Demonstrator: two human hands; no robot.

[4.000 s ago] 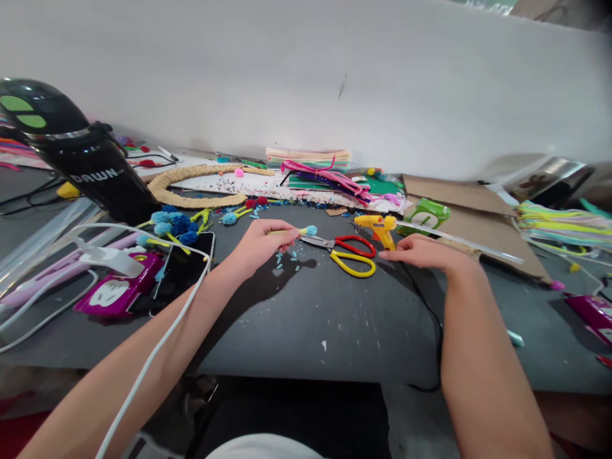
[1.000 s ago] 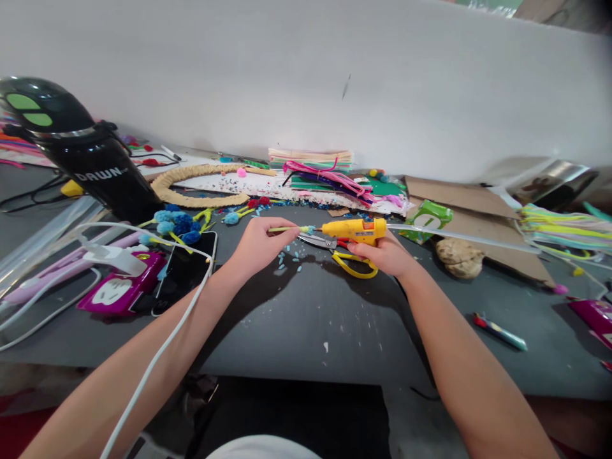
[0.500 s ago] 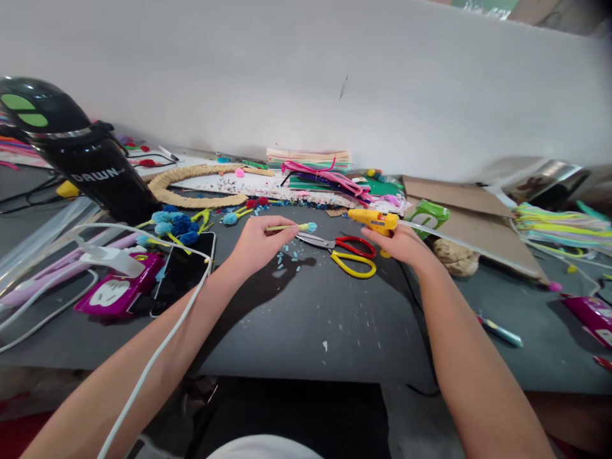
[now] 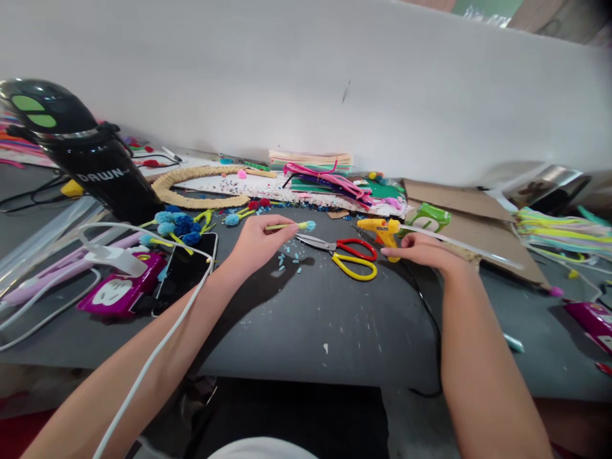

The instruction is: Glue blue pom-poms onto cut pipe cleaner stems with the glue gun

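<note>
A thin green stem tipped with a small light-blue tuft (image 4: pixel 310 225) is pinched between the thumb and fingers of my left hand (image 4: pixel 262 243). The tuft points right, above the scissors' blades. At the lower grip of a yellow hot glue gun (image 4: pixel 380 225), my right hand (image 4: pixel 423 250) is closed with the thumb across the handle. A long clear glue stick (image 4: pixel 471 243) sticks out of the gun's back. Between my hands lie scissors (image 4: pixel 329 246) with one red and one yellow handle, slightly apart. Small pale-blue clippings (image 4: pixel 289 260) are scattered beside them.
At left stand a black bottle (image 4: pixel 102 172), a purple power socket (image 4: pixel 122 287) and a phone (image 4: pixel 203 255), near blue pompom stems (image 4: pixel 184 224). A white cable crosses my left forearm. Behind are a wrapped ring (image 4: pixel 167 191) and pipe cleaners (image 4: pixel 329 182); cardboard (image 4: pixel 497 255) lies right.
My right hand and the glue gun have shifted right, and more of the gun's handle shows. My left hand holds the tufted stem in nearly the same place.
</note>
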